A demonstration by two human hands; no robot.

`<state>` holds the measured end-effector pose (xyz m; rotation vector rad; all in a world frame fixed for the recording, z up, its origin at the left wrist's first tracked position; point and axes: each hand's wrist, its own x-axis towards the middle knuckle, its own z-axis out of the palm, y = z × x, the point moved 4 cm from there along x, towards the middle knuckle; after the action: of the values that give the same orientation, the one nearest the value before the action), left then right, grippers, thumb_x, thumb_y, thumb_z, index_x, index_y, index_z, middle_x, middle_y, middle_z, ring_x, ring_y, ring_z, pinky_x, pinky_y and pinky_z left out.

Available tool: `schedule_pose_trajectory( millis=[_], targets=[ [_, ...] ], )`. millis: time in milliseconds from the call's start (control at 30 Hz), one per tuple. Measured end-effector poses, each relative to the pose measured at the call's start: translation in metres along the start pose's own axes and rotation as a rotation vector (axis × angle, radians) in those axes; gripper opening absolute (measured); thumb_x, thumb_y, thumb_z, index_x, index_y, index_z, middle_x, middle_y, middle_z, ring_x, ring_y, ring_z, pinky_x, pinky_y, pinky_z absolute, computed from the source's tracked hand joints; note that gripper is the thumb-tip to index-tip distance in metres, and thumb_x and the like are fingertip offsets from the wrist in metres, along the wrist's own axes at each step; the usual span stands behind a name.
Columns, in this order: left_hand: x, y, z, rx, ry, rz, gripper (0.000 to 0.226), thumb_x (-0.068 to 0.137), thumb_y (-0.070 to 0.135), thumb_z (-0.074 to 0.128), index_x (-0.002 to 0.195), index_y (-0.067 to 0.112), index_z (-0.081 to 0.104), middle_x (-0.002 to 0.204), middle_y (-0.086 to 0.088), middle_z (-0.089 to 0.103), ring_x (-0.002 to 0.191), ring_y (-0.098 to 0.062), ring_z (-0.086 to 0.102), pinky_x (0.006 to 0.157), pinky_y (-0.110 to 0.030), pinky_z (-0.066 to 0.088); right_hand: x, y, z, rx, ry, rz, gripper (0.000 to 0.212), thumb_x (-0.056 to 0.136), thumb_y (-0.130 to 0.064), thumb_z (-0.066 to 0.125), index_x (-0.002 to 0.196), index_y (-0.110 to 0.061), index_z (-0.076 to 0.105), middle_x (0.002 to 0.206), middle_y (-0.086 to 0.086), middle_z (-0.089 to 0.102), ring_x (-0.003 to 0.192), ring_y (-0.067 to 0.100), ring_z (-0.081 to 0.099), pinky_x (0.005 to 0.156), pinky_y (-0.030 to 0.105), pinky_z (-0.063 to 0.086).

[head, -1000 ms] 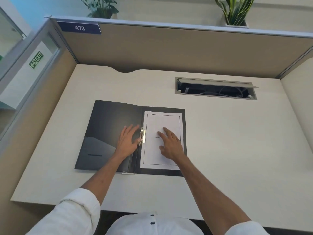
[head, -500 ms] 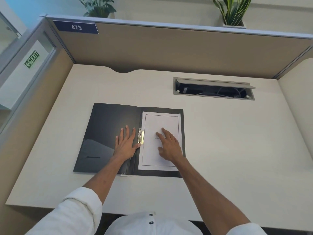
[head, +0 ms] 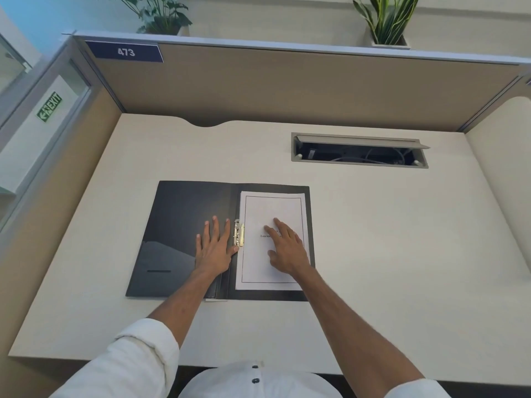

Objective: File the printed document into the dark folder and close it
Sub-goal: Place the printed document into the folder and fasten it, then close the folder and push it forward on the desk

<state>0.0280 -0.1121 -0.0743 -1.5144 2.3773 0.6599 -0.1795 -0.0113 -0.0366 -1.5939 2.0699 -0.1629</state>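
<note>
Since the earlier frames the left hand has slid a little off the metal clip: its fingers lay across the clip before, and now only the thumb tip sits at the clip's lower end, the palm flat on the inside of the left cover. The right hand has hardly shifted.

The dark folder lies open in the middle of the frame, its spine running from the near edge of the desk towards the top of the picture. The printed document lies on the right-hand leaf, long axis parallel to the spine, its left edge tucked just beside or under the clip; whether the clip is actually clamped on the sheet cannot be told.

The left hand is spread, fingers splayed and pressed flat, gripping nothing. The right hand rests on the middle of the page with fingers loosely parted, holding the sheet down, pinching nothing.

The filing looks nearly done; what remains is probably seating the clip and closing. The left cover is the free flap, its outer edge lying toward the left of the frame, so the left hand is nearer to it. It would swing rightward over the page, which the right hand must clear first. Bare desk lies all round the folder, with the cable hatch well apart at upper right
</note>
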Motion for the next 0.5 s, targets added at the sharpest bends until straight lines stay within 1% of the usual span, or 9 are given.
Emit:
schedule_pose_trajectory(
  millis=[133,267,367,433,500],
  targets=[
    [0.001,-0.004,-0.001,-0.027,-0.023,0.018,0.089,0.111,0.059,0.040,0.172,0.030,-0.017,0.178,-0.009,-0.031,0.164,-0.035,-0.028,0.131,-0.059,-0.010,0.000,0.000,0.002,0.003,-0.001,0.002,0.075,0.103,-0.027,0.062,0.167,-0.030,0.025,0.180,0.000,0.003,0.166,0.024,0.007,0.133,0.049,0.017],
    [0.000,-0.014,-0.001,-0.028,-0.017,0.061,0.086,0.109,0.067,0.032,0.172,0.032,-0.016,0.178,-0.007,-0.030,0.165,-0.032,-0.026,0.132,-0.056,-0.008,0.001,0.000,0.003,0.007,-0.001,-0.003,0.075,0.103,-0.026,0.062,0.168,-0.030,0.024,0.180,-0.001,0.002,0.166,0.024,0.006,0.133,0.050,0.017],
    [-0.005,-0.017,-0.003,-0.037,0.021,0.093,0.082,0.112,0.063,0.029,0.173,0.030,-0.013,0.178,-0.005,-0.028,0.165,-0.029,-0.026,0.130,-0.050,-0.012,0.000,-0.001,0.004,0.003,0.008,-0.002,0.074,0.104,-0.024,0.061,0.168,-0.029,0.024,0.181,0.000,0.001,0.167,0.024,0.005,0.134,0.049,0.017],
    [-0.011,-0.022,-0.006,-0.049,0.067,0.109,0.078,0.114,0.058,0.029,0.173,0.028,-0.011,0.179,-0.005,-0.026,0.165,-0.026,-0.025,0.129,-0.047,-0.014,0.000,-0.007,0.004,0.012,0.026,0.010,0.074,0.105,-0.019,0.060,0.169,-0.026,0.023,0.180,0.002,0.001,0.167,0.025,0.004,0.134,0.048,0.013],
    [-0.018,-0.035,-0.008,-0.059,0.124,0.111,0.075,0.115,0.054,0.030,0.174,0.026,-0.006,0.180,-0.005,-0.021,0.166,-0.025,-0.022,0.131,-0.047,-0.012,-0.001,-0.021,0.006,0.020,0.059,0.004,0.074,0.105,-0.017,0.058,0.169,-0.023,0.023,0.180,0.004,0.002,0.167,0.026,0.004,0.135,0.048,0.009]
  ],
)
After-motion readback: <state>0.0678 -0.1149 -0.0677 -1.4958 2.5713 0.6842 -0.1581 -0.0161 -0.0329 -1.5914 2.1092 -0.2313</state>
